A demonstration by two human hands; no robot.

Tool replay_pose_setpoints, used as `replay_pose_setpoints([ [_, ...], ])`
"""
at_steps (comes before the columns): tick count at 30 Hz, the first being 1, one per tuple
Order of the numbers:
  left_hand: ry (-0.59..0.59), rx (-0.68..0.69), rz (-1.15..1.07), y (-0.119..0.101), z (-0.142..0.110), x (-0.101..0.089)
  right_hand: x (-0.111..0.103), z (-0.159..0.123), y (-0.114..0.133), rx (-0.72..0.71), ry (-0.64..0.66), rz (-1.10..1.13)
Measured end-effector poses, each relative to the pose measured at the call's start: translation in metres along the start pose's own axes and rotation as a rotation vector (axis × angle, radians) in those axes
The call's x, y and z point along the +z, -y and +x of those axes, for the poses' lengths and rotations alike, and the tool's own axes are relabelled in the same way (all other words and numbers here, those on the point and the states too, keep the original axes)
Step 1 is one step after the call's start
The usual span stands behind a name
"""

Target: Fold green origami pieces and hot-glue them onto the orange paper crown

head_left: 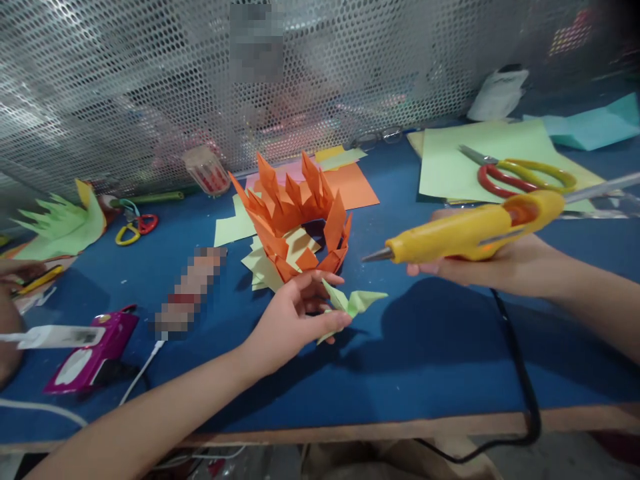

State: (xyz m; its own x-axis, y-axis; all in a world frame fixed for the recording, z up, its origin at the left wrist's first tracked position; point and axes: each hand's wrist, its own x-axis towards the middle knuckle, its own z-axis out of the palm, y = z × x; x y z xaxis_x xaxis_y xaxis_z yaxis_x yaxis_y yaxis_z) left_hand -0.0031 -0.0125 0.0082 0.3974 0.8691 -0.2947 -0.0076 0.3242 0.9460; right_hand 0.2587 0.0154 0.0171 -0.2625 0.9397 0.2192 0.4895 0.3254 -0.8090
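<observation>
Both hands are gripping: the left hand (287, 317) pinches a green paper piece (356, 303) between thumb and fingers, and the right hand (515, 267) is wrapped around a yellow glue gun (450, 227). The paper piece is held above the near part of the tabletop (375, 380), its pointed end toward the right. The gun's metal nozzle (379, 255) aims left, near the piece but apart from it. A black cord (515, 363) loops below the gun and over the front edge.

Just behind the left hand stands an orange paper ring (270, 193) with upright points; whether the fingers touch it cannot be told. Pale yellow paper (257, 263) lies under it, and an orange sheet (357, 187) behind. To the right, large scissors (530, 177) rest on green sheets (445, 167). To the left are small scissors (135, 228), a purple box (95, 360) and, at the edge, another person's hand (20, 270).
</observation>
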Motion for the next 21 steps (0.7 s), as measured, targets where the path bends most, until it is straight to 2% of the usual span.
replay_pose_setpoints([
  [3,0.028,-0.019,-0.067,0.002,0.002,-0.003,-0.001,-0.001,0.004,-0.024,0.212,0.053],
  [4,0.036,-0.022,-0.085,0.003,0.003,-0.004,-0.002,-0.001,0.007,-0.022,0.242,0.056],
  [9,0.053,-0.031,-0.169,0.007,0.005,-0.006,0.001,-0.002,0.014,0.042,0.217,-0.052],
  [15,0.091,-0.019,-0.202,0.006,0.003,-0.005,0.006,-0.001,0.010,-0.001,0.251,-0.086],
  [19,0.076,-0.010,-0.190,0.007,0.003,-0.005,0.010,-0.003,0.012,0.038,0.302,-0.107],
  [21,0.076,-0.011,-0.188,0.007,0.004,-0.006,0.012,-0.004,0.012,0.031,0.288,-0.105],
])
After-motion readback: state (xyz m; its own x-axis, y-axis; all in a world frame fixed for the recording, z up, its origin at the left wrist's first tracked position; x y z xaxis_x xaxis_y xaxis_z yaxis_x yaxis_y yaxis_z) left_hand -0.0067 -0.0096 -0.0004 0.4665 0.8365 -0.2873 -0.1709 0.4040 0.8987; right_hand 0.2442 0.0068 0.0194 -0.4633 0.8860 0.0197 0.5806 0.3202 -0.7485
